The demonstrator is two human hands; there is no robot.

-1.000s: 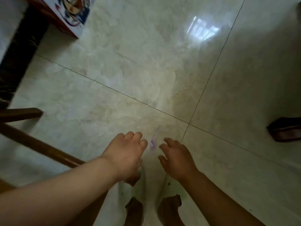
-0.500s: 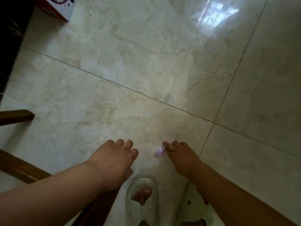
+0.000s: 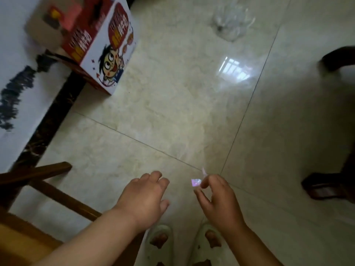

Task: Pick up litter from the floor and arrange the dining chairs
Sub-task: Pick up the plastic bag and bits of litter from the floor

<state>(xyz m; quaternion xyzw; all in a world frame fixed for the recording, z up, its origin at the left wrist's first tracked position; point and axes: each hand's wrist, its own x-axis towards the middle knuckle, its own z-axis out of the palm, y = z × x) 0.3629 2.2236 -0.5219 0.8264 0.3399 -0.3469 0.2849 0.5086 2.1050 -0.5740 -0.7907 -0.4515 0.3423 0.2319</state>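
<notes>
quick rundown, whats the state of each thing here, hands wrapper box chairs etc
right hand: pinching the wrapper at its fingertips
purple wrapper: held, off the floor
left hand: empty, fingers loosely curled
cartoon box: on the floor by the wall, top flaps open
clear plastic litter: lying on the floor, not picked up
wooden chair: standing at left, only partly in view
slippers: worn on both feet

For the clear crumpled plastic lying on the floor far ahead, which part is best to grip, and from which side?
Probably from above, pinching one of the raised folds along the upper edge of the clear plastic. It lies crumpled and loose on the floor, with open tile around it. The left hand is empty; the right hand holds a small shiny scrap.
</notes>
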